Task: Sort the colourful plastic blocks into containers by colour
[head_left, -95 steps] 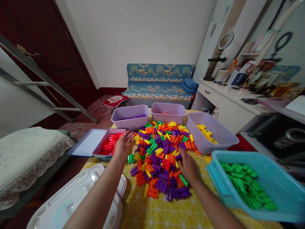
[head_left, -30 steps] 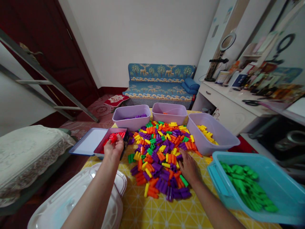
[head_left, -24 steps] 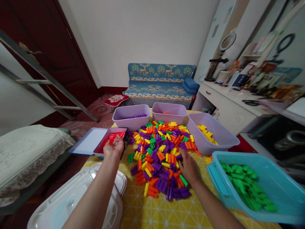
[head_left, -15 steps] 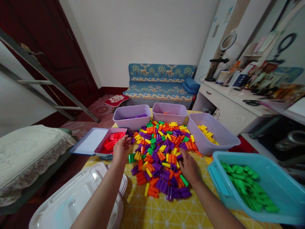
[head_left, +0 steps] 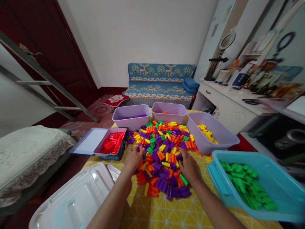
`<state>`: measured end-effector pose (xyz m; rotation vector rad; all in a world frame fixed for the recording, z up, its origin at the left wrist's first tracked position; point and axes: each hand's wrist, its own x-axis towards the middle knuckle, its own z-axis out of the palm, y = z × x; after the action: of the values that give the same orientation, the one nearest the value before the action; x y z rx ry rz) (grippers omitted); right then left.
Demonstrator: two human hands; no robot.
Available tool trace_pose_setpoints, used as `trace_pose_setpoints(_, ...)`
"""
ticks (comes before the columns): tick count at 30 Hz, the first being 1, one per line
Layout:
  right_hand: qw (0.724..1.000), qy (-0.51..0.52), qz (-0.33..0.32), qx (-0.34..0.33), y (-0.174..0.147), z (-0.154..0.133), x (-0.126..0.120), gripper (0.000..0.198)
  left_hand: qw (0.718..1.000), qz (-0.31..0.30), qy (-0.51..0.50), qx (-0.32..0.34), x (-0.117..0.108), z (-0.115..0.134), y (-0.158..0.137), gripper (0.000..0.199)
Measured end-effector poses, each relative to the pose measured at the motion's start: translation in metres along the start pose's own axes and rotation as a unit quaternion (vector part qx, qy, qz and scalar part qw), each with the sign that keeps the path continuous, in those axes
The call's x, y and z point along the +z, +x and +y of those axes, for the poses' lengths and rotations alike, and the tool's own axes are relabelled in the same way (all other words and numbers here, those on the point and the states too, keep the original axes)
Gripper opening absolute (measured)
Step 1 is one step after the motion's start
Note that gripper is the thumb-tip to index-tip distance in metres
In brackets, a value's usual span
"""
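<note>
A heap of small plastic tube pieces (head_left: 164, 173) in purple, orange, yellow and green covers the middle of the table. My left hand (head_left: 133, 158) reaches the heap's left edge, fingers apart and slightly curved over the pieces; the fingertips are partly hidden. On the right edge, my right hand (head_left: 189, 167) rests with its fingers spread, touching pieces near a yellow one. Left of the heap, an open lunchbox-like case (head_left: 111, 156) holds red pieces (head_left: 113, 142). To the right, a turquoise bin (head_left: 221, 187) contains green pieces (head_left: 249, 184).
Behind the heap stand a lilac bin (head_left: 131, 123) with purple pieces, another lilac bin (head_left: 169, 118) with a little orange, and a third lilac bin (head_left: 202, 143) with yellow pieces. White lids (head_left: 71, 197) lie front left. A sofa (head_left: 159, 82) is beyond the table.
My left hand has moved right and down, from beside the red pieces' case to the heap's left edge. My right hand stays almost where it was.
</note>
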<state>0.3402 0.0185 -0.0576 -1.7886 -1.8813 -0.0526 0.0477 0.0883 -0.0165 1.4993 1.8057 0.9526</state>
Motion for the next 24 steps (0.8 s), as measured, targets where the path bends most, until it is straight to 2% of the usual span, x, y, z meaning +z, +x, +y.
trace_pose_setpoints(4,1.0,0.001,0.001,-0.003,0.0,0.0,0.0,0.053,0.996,-0.05,-0.038,-0.067,0.004,0.009,0.004,0.043)
trace_pose_setpoints(7,1.0,0.004,0.008,-0.006,0.0,0.001,0.002,0.054,0.988,-0.046,-0.119,-0.084,0.012,0.01,0.003,0.048)
trace_pose_setpoints(11,1.0,0.005,0.012,-0.004,0.0,0.001,0.003,0.054,0.976,-0.01,-0.205,-0.077,0.025,0.0,-0.003,0.052)
trace_pose_setpoints(15,1.0,0.008,0.016,0.0,0.0,0.0,0.002,0.056,0.966,-0.002,-0.254,-0.038,0.033,-0.007,-0.006,0.043)
trace_pose_setpoints(19,1.0,0.013,0.023,-0.001,0.0,0.0,0.003,0.059,0.967,0.019,-0.253,0.01,0.04,-0.001,-0.009,0.039)
trace_pose_setpoints(24,1.0,0.011,0.01,0.001,0.0,0.001,0.003,0.055,0.956,0.033,-0.29,-0.013,0.053,0.009,-0.021,0.05)
